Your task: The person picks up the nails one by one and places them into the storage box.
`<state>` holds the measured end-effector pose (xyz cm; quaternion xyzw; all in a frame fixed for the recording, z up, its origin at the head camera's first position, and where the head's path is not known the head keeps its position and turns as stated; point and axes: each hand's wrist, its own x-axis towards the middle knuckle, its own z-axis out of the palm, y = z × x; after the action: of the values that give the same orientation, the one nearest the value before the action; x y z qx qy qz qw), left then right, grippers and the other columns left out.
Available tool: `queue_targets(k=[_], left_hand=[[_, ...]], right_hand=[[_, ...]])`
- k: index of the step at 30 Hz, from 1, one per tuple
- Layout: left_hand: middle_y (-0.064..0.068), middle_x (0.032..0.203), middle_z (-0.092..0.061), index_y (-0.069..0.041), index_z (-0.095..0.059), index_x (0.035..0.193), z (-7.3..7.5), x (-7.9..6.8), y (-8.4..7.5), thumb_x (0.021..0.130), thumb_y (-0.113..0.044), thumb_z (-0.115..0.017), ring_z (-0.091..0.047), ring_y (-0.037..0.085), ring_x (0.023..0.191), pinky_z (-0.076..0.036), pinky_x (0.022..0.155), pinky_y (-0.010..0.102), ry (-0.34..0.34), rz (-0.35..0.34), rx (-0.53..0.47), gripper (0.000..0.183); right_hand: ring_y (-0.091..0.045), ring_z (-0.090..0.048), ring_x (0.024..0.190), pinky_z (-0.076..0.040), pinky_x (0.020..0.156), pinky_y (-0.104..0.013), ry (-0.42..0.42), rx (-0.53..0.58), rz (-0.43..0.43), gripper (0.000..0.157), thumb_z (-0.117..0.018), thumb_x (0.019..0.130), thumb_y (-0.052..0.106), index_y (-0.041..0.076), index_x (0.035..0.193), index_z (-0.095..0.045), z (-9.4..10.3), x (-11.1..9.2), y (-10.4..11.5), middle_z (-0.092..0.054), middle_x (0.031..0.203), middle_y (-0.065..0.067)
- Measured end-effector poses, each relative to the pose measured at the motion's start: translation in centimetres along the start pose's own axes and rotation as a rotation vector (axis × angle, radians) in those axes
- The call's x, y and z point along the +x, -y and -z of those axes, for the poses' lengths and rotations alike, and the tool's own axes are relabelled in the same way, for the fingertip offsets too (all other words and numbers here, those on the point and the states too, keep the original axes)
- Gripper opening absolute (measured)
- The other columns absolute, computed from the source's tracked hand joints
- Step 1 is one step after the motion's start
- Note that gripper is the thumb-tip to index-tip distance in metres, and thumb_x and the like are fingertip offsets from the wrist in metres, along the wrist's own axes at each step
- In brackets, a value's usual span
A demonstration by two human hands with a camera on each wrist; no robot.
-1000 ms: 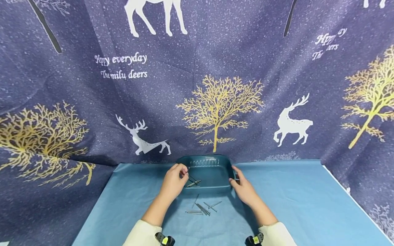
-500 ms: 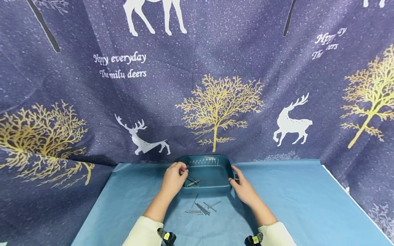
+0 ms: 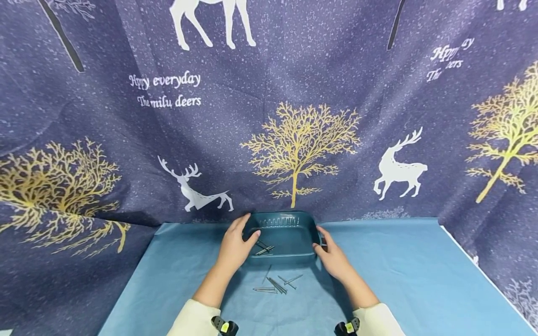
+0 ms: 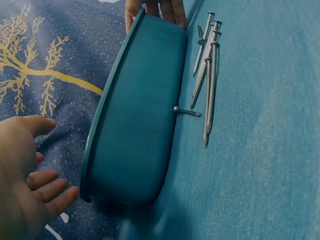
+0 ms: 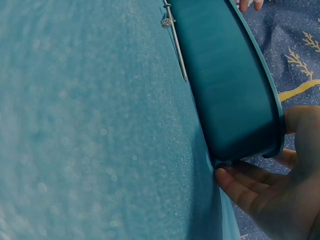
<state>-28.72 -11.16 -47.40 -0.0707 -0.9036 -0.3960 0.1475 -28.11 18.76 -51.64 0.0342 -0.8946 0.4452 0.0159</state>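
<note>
A teal rectangular dish [image 3: 292, 240] stands at the back of the cloth-covered table. Several metal nails [image 3: 265, 250] lie in its left part. More nails [image 3: 277, 285] are scattered on the cloth in front of it. My left hand [image 3: 233, 247] is at the dish's left end, thumb and fingers spread, with nothing between them; the left wrist view shows the same hand [image 4: 20, 175] beside the rim. At the opposite end my right hand [image 3: 334, 259] holds the dish. In the right wrist view its thumb is at the rim and its fingers reach around the lower end.
A blue cloth [image 3: 391, 270] covers the table. Behind the dish hangs a dark blue curtain [image 3: 269, 154] printed with trees and deer, close to the dish's back rim.
The left hand's thumb and fingertips, drawn together over the dish's left end before, have spread apart. The right hand, dish and loose nails look unmoved.
</note>
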Motion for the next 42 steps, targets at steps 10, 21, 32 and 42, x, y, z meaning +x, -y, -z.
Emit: queue_targets(k=[10, 21, 32, 42], left_hand=[[0.011, 0.154, -0.048, -0.023, -0.047, 0.152, 0.5, -1.7, -0.3, 0.097, -0.036, -0.069, -0.061, 0.036, 0.126, -0.055, 0.098, 0.047, 0.016, 0.010, -0.090, 0.061], [0.007, 0.152, -0.052, -0.028, -0.049, 0.151, 0.8, -4.4, -0.1, 0.095, -0.035, -0.072, -0.068, 0.033, 0.113, -0.057, 0.092, 0.048, 0.007, -0.059, -0.056, 0.061], [-0.006, 0.144, -0.057, -0.030, -0.058, 0.142, 0.5, -6.3, -0.8, 0.092, -0.027, -0.075, -0.058, 0.022, 0.130, -0.054, 0.101, 0.044, 0.032, -0.110, -0.037, 0.053], [-0.005, 0.115, -0.066, -0.021, -0.072, 0.118, 0.3, -6.8, -1.0, 0.088, -0.018, -0.079, -0.064, 0.016, 0.104, -0.058, 0.084, 0.033, 0.012, -0.181, -0.021, 0.032]], right_hand=[[-0.040, -0.062, 0.124, -0.048, 0.102, -0.059, 0.009, 0.004, 0.002, 0.060, -0.052, 0.106, 0.027, 0.019, 0.160, -0.028, 0.0, 0.0, -0.1, -0.053, 0.143, -0.031], [-0.041, -0.062, 0.123, -0.048, 0.102, -0.059, 0.008, -0.002, 0.012, 0.060, -0.052, 0.106, 0.027, 0.017, 0.160, -0.028, 0.0, 0.0, -0.1, -0.054, 0.142, -0.032], [-0.042, -0.060, 0.125, -0.047, 0.102, -0.060, 0.016, 0.014, 0.001, 0.060, -0.051, 0.106, 0.026, 0.017, 0.160, -0.027, 0.2, -0.3, 0.2, -0.050, 0.145, -0.033], [-0.042, -0.060, 0.126, -0.047, 0.102, -0.060, 0.020, 0.011, -0.010, 0.061, -0.051, 0.106, 0.028, 0.018, 0.161, -0.026, 0.2, -0.2, 0.3, -0.050, 0.145, -0.031]])
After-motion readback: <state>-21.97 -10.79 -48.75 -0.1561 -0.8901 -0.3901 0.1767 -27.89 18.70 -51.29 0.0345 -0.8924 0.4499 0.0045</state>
